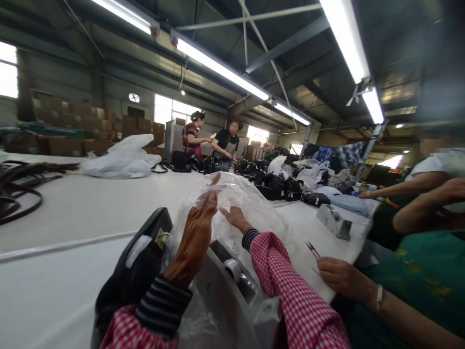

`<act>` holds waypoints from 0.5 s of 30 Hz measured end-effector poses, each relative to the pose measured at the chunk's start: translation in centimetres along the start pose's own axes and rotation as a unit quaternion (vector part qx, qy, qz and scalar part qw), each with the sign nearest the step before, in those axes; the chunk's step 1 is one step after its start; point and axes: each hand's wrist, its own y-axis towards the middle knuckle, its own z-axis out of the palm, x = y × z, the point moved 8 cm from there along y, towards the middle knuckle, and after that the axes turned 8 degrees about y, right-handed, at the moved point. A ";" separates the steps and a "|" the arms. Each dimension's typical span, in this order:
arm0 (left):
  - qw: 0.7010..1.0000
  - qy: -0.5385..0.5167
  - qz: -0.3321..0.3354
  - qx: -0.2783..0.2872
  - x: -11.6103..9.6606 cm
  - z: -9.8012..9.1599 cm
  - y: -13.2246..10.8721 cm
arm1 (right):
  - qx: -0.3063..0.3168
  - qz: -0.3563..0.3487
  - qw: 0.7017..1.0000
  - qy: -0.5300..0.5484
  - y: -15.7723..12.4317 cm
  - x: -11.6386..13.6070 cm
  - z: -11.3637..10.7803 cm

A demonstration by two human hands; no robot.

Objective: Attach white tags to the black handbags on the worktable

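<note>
My left hand (194,237) is raised with its fingers stretched up along a clear plastic bag (250,206), the thumb pressed against the film. My right hand (236,217) reaches into or behind the same bag, fingers spread and partly veiled by the plastic. Both sleeves are red-and-white checked with striped cuffs. A black bag (132,271) lies just below my left wrist. A grey tape dispenser (232,276) with a white roll sits under my right forearm.
A long white table (72,213) stretches ahead. A co-worker's hand (339,276) at the right holds small snips (312,249). A second grey dispenser (334,220), black bags (279,186), a white plastic heap (123,157) and black straps (22,186) lie on it. Two people stand far back.
</note>
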 end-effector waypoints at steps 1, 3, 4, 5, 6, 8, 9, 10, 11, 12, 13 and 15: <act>1.000 -0.008 -0.006 -0.004 0.1 0.0 0.0 | 0.015 0.021 1.000 0.007 0.2 -0.6 0.6; 1.000 -0.012 -0.016 -0.007 0.3 0.1 -0.1 | 0.041 0.047 0.998 0.017 0.5 -1.3 1.7; 1.000 -0.009 -0.018 -0.008 0.3 0.1 -0.2 | 0.052 0.053 0.997 0.020 0.6 -1.5 2.2; 1.000 -0.004 -0.018 -0.011 0.3 0.1 -0.2 | 0.062 0.055 0.996 0.022 0.8 -1.6 2.7; 1.000 0.002 -0.015 -0.015 0.4 0.1 -0.2 | 0.070 0.053 0.996 0.023 0.9 -1.5 3.1; 1.000 0.012 -0.011 -0.027 0.5 -0.1 -0.2 | 0.078 0.044 0.996 0.027 1.2 -1.2 3.9; 0.999 0.016 -0.011 -0.032 0.7 -0.2 -0.2 | 0.079 0.038 0.996 0.031 1.4 -1.1 4.2; 0.999 0.020 -0.011 -0.038 0.9 -0.4 -0.1 | 0.077 0.034 0.996 0.035 1.5 -1.0 4.6; 0.999 0.023 -0.013 -0.043 1.2 -0.5 -0.1 | 0.072 0.030 0.996 0.039 1.5 -1.0 4.8; 0.998 0.025 -0.016 -0.048 1.4 -0.7 0.0 | 0.064 0.026 0.997 0.043 1.6 -1.0 5.1; 0.998 0.026 -0.019 -0.053 1.7 -0.9 0.1 | 0.056 0.020 0.997 0.048 1.6 -1.1 5.3; 0.997 0.021 -0.027 -0.064 2.1 -1.2 0.2 | 0.036 0.002 0.998 0.058 1.6 -1.3 5.4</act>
